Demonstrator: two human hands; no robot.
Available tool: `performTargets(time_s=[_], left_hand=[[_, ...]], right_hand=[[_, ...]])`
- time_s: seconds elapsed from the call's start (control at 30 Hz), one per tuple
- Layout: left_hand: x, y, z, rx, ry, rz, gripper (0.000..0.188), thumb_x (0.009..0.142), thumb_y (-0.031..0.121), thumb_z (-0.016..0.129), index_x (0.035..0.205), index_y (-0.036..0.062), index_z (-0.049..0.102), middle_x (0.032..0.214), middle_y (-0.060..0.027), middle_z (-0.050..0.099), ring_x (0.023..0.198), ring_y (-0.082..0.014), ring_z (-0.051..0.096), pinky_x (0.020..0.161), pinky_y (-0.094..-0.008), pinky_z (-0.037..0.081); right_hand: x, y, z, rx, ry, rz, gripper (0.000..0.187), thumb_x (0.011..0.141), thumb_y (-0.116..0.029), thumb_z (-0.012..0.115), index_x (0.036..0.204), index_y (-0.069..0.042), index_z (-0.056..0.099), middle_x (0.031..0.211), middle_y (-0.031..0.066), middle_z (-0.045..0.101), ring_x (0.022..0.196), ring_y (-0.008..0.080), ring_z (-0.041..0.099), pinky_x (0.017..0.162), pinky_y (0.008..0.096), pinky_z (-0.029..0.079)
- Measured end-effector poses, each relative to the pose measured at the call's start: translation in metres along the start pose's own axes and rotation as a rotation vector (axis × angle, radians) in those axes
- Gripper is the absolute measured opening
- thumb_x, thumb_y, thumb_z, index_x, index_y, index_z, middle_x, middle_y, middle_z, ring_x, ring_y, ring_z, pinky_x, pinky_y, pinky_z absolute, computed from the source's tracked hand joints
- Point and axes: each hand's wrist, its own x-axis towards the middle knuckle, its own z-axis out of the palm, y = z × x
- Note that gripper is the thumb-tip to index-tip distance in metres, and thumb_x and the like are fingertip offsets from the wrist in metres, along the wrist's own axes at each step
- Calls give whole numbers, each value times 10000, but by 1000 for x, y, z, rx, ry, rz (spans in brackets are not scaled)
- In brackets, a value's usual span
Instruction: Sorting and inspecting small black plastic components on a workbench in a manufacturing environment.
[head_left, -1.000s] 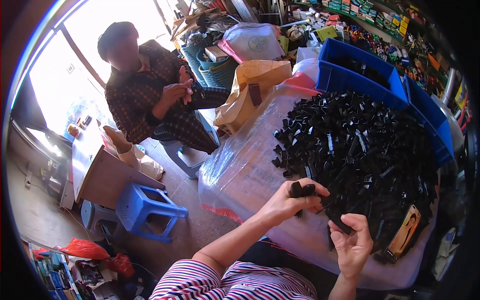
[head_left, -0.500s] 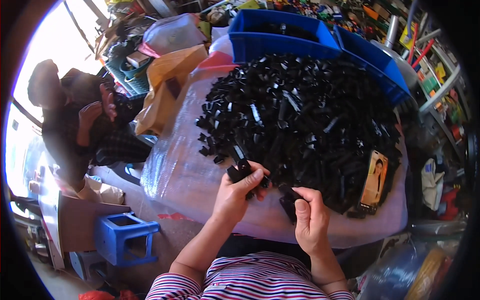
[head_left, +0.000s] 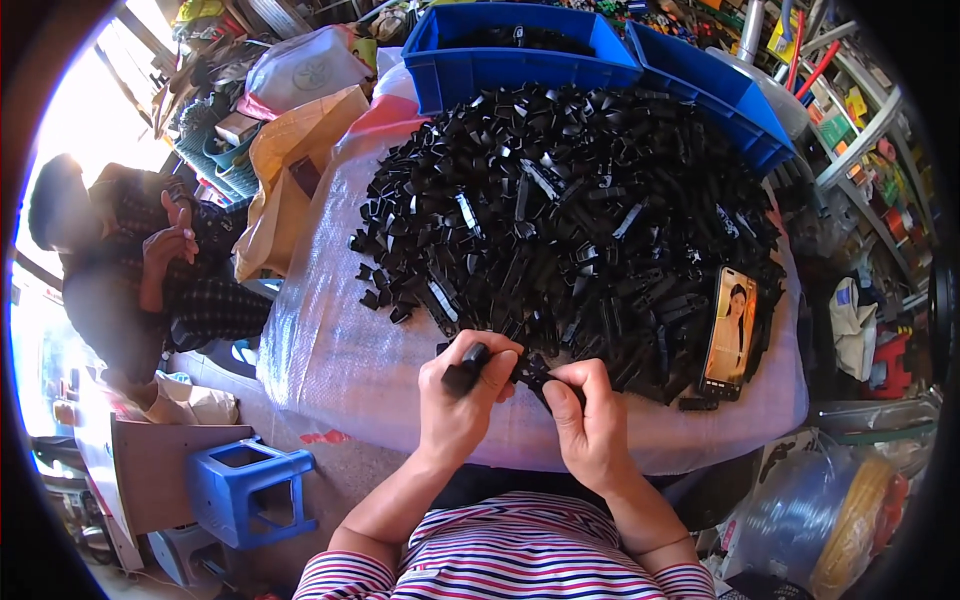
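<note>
The left hand (head_left: 462,395) has its fingers curled tight around a small black plastic piece (head_left: 466,368), the rounded end of which sticks up between thumb and forefinger. The right hand (head_left: 585,425) pinches a second black plastic part (head_left: 532,371) between thumb and fingertips, narrow, and this part sits between the two hands, touching the left fingers as well. Both hands hover over the near edge of the counter (head_left: 345,340), which is wrapped in clear bubbly sheeting. Just beyond the fingertips lies a big heap of black plastic parts (head_left: 570,215), spreading away from the hands. To the right of the right fingers, a phone (head_left: 729,333) with a lit screen leans on the heap's edge. Far past the heap stand two blue bins (head_left: 520,55). Well to the left of the left fingers sits another person (head_left: 130,270), and a blue stool (head_left: 250,490) stands on the floor below.
</note>
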Motion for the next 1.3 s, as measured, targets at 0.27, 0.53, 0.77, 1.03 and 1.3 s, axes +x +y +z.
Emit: performTargets(time_s=[0.27,0.53,0.77,1.03,1.3], left_hand=[[-14,1,5,-438,50,-68,237,864,197,580,1017,16,569,881,-61,596,795,-120,558,688,-249,447],[-3,-20,-75,-1121,-143,-156,290,872,115,511,1158,95,468,1155,-146,542,1170,-332,458,838,-514,469],[6,-22,-131,-383,227,-21,172,763,5,592,929,29,553,826,-77,564,772,-206,562,752,-338,488],[42,-41,-100,1097,304,435,217,678,19,645,883,38,574,802,-128,563,752,-334,552,671,-372,440],[45,-28,-103,926,286,480,208,703,-46,612,887,34,558,812,-119,590,759,-278,591,690,-323,459]], right_hand=[[17,-12,20,-10,29,-108,137,903,-158,517,903,-25,484,647,116,573,529,257,589,474,299,438],[170,32,-17,-893,-159,-564,326,795,-32,478,1106,-82,560,1159,99,534,1020,279,500,839,379,426],[196,45,-15,-919,-240,-838,103,715,-36,589,791,-52,521,847,69,515,888,238,504,750,351,407],[170,47,-35,-565,-138,-634,215,637,23,612,788,-16,464,730,106,506,642,260,536,574,339,448],[138,29,-46,-755,-154,-703,209,716,-67,677,769,-22,480,688,95,511,659,267,539,586,349,447]])
